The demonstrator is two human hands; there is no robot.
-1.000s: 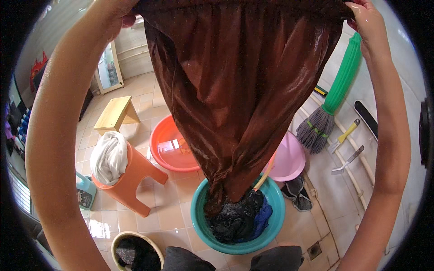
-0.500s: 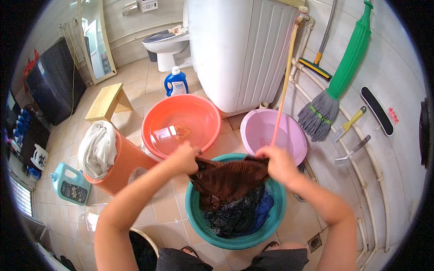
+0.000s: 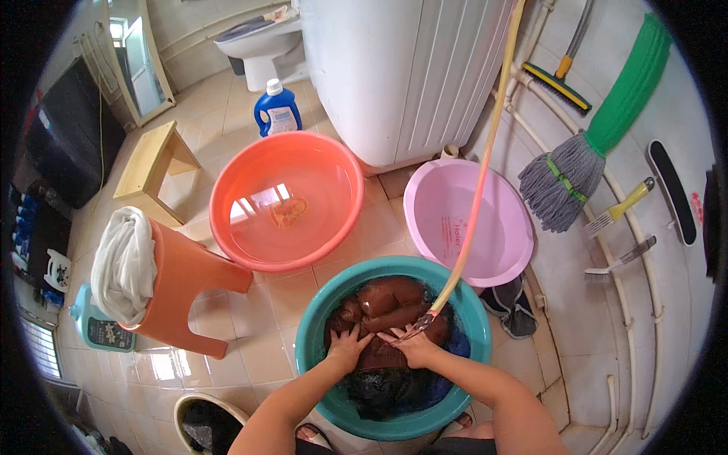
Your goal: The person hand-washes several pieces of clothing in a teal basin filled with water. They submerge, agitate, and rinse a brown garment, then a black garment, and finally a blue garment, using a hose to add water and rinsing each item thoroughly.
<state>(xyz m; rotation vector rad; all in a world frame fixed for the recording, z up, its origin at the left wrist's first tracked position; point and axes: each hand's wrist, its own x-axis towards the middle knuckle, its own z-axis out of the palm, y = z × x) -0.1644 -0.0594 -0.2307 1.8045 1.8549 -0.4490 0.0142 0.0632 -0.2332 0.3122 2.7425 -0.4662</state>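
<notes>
Wet brown cloth spread under both hands in the teal basin

The brown cloth (image 3: 390,296) lies bunched in the teal basin (image 3: 305,341) at lower centre of the frame, swollen into smooth, glossy folds. It looks thin and soft, probably heavy with water and slippery, so a full handful of gathered fabric should hold better than a pinch. The left hand (image 3: 347,351) and right hand (image 3: 409,347) rest on it, fingers extended and parted, apparently pressing rather than gripping; some fingertips are hard to make out. A flexible yellow-and-pink hose (image 3: 476,205) ends just above the right hand. Below the hands lie limp black clothes (image 3: 383,394), with blue fabric (image 3: 459,345) at the right. Further out come a smooth pink plastic basin (image 3: 500,205), an orange basin (image 3: 227,178) holding water, and, at left, an orange moulded stool (image 3: 193,277) bearing a crumpled white cloth (image 3: 125,265)
</notes>
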